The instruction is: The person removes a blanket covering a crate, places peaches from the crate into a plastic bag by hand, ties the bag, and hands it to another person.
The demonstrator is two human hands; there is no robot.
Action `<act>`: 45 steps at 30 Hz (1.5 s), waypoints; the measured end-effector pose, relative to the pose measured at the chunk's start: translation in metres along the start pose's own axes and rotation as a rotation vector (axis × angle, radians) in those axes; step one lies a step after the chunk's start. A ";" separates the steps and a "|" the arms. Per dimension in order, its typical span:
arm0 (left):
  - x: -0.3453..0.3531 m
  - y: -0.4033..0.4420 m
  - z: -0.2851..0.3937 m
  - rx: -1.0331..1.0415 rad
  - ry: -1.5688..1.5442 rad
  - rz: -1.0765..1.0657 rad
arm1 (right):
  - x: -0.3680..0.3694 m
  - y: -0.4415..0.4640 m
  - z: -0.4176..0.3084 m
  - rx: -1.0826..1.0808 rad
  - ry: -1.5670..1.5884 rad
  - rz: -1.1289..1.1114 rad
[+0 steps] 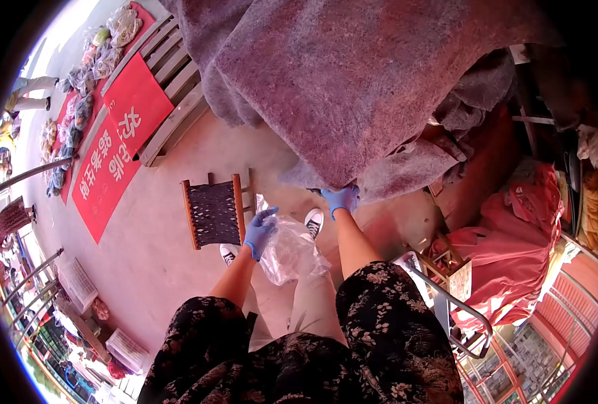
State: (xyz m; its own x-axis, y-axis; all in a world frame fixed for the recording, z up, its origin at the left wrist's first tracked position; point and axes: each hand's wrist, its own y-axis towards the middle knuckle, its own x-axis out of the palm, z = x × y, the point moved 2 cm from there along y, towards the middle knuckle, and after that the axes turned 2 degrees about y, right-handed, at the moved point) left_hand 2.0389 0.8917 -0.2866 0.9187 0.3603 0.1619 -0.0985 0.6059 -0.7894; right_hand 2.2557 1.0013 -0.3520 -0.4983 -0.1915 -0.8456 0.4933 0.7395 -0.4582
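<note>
My left hand (258, 234), in a blue glove, is closed at the upper left edge of a clear plastic bag (289, 252). The crumpled bag hangs in front of my legs. My right hand (341, 200), gloved in the same blue, grips the lower corner of a thick grey-purple felt blanket (353, 87); the fingertips are partly hidden. That blanket drapes over a large heap, and what lies beneath it is mostly covered. Just left of my left hand stands a small folding stool (214, 213) with a dark woven seat.
A slatted bench (174, 124) stands at the upper left, beside a red banner (113, 151) with white characters. Several bagged goods (83, 87) lie farther left. On the right are a red cloth (508, 232), a small wooden stool (459, 279) and a metal tube frame (477, 316).
</note>
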 end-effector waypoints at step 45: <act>0.189 0.032 0.634 1.656 0.549 -0.235 | -0.393 0.204 -0.511 -1.181 -0.716 1.072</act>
State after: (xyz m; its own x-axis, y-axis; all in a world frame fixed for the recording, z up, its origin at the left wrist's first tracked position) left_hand 1.9663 1.4289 0.0946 0.9458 0.1195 -0.3018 0.1138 0.7488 0.6529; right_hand 2.1879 1.5570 0.0275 0.2181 0.6727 -0.7070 -0.5362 0.6879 0.4892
